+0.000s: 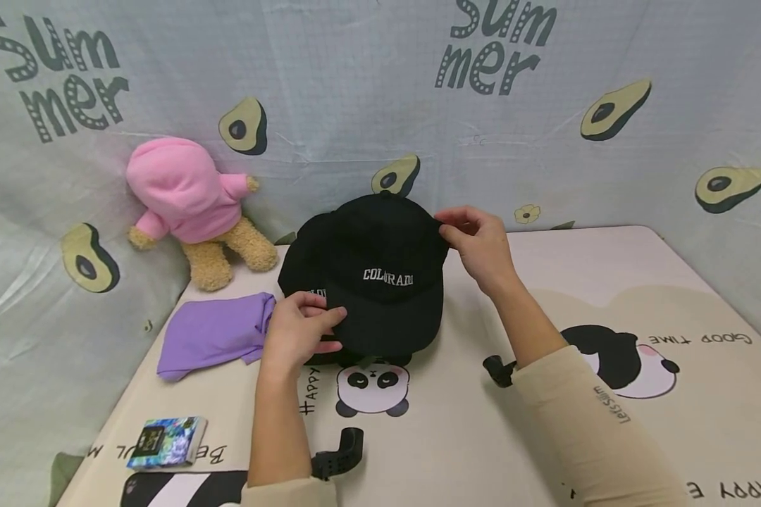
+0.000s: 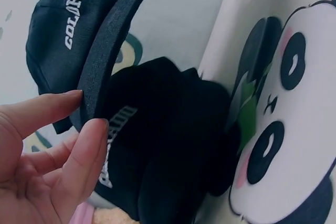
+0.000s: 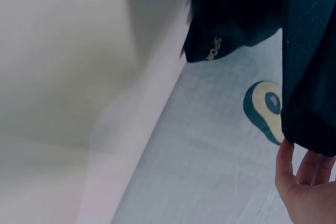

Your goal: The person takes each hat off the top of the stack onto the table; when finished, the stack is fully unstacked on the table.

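Against printed cloth, a cap is pinched by left hand and right hand, apparently being positioned, careful alignment seemingly needed.

So the head cam looked forward and down from above the table, far enough back to get both forearms plus the printed cloth behind. Left wrist cam was right up close to the left hand, rolled sideways, so the lettering ran up the frame. Right wrist cam was rolled too, facing past the right hand at the cloth, table on its left side. All three caught the front cap; head and left wrist shared the panda print.
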Available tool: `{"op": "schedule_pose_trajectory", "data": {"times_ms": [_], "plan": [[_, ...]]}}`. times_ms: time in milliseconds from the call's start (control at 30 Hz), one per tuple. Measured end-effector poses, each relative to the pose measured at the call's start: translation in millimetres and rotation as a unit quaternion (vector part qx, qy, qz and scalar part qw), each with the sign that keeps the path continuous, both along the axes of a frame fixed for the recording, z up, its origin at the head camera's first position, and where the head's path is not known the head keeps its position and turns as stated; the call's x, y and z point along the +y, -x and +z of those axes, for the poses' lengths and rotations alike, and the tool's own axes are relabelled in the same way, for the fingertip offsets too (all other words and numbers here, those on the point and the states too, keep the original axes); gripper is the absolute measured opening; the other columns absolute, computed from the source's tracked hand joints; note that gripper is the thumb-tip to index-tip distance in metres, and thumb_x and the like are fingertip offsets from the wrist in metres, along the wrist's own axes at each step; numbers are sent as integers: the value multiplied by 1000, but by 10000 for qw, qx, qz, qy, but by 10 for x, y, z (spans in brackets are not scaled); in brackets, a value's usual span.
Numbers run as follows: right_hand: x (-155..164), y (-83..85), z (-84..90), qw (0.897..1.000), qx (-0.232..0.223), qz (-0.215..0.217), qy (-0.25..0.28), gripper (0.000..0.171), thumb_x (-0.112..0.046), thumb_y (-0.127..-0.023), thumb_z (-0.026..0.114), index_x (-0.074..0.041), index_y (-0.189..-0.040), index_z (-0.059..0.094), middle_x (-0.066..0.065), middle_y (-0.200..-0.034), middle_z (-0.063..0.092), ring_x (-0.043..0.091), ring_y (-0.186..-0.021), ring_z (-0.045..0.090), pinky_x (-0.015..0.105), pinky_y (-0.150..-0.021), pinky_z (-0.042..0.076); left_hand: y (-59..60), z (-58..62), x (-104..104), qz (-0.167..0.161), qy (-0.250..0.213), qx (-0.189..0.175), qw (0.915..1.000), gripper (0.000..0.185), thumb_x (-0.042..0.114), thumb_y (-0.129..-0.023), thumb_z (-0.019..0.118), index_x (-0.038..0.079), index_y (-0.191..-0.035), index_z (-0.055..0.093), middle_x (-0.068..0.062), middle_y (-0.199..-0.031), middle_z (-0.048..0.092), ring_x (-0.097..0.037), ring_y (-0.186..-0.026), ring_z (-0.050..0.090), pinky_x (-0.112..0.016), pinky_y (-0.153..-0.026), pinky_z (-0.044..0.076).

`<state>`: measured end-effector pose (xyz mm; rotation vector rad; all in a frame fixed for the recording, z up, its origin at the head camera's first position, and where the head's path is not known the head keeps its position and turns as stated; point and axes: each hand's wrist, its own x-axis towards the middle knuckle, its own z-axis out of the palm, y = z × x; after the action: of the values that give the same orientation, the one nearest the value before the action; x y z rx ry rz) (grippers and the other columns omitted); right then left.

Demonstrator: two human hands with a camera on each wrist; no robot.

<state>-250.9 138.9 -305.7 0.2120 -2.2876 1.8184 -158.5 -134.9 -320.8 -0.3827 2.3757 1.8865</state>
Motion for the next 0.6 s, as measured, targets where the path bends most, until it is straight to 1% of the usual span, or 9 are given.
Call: {"op": "schedule_pose_trajectory", "data": {"times_ms": [267,467,600], "plan": [[156,-22,43,9998,-13,-192,48,26,-13,-100,63,-2,-122,70,1,-114,67,14,-102,63,23,-93,55,46,-28,170,-40,74,263,9996,35,11,-92,77,-1,-120,59,-15,-100,60,-18,-75,66,-32,-61,63],[272,-33,69,9994,10,-326,120,26,-13,-100,64,-1,-122,70,-4,-109,66,11,-100,64,22,-91,55,80,-49,300,-112,85,292,9995,36,12,-93,77,-1,-121,60,-16,-102,60,-19,-76,68,-35,-63,63],[366,-52,73,9990,-36,-425,141,25,-13,-100,65,-2,-122,70,-6,-108,66,10,-98,64,21,-91,55,112,-89,399,-154,62,368,9992,35,12,-92,78,0,-120,61,-16,-102,60,-20,-77,69,-35,-63,63]]}}
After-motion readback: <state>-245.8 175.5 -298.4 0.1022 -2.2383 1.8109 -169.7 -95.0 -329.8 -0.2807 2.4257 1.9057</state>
